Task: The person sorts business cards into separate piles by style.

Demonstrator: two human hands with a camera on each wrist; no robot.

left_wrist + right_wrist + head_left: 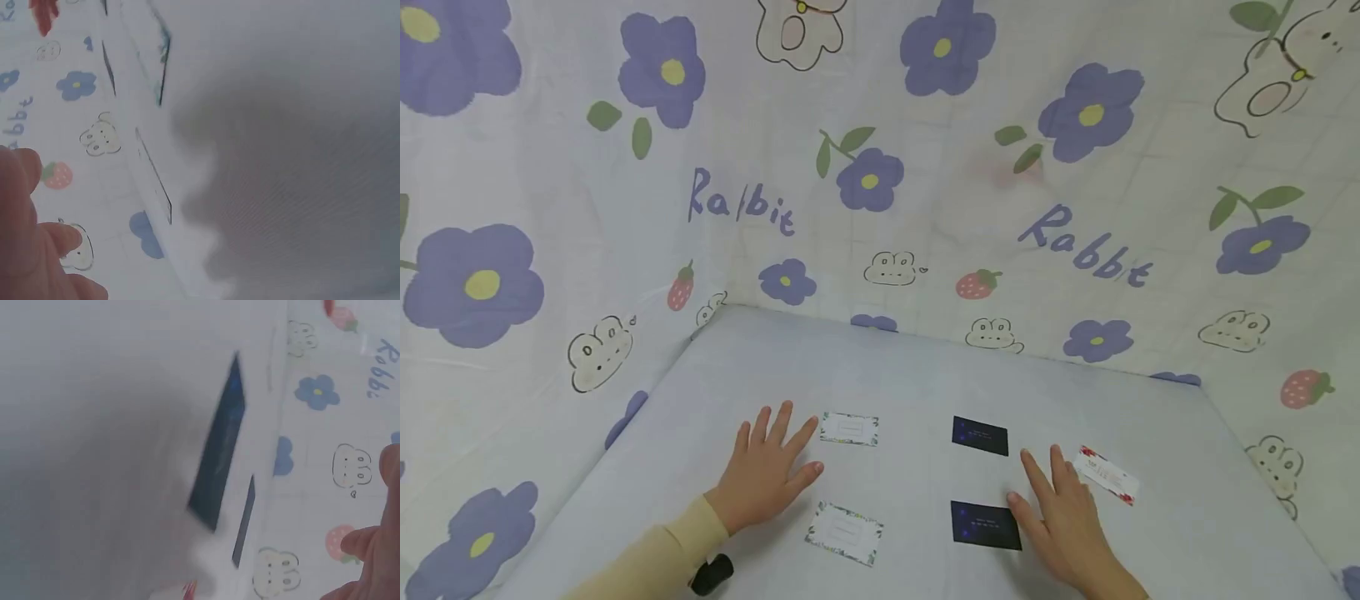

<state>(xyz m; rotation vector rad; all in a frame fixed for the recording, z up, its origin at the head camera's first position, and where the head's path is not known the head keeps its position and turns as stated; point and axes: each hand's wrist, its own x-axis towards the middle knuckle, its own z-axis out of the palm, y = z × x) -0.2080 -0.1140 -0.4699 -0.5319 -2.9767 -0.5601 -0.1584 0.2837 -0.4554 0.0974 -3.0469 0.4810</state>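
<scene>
My left hand [767,475] hovers with fingers spread, left of two white cards with leafy borders: the far leafy card [848,428] close to its fingertips and the near leafy card [845,533] below it. On the other side, my right hand [1060,517] has its fingers stretched out and holds nothing. Its thumb overlaps the edge of the near black card [985,526] in the head view. Beyond lies the far black card [980,436]. A white card with red corners [1107,475] lies to the right of the right fingers, its left end right beside them.
A pale cloth covers the table [917,375]. Around it hangs a white curtain [940,217] printed with purple flowers, rabbits and strawberries. A small black object [712,575] shows by the left wrist.
</scene>
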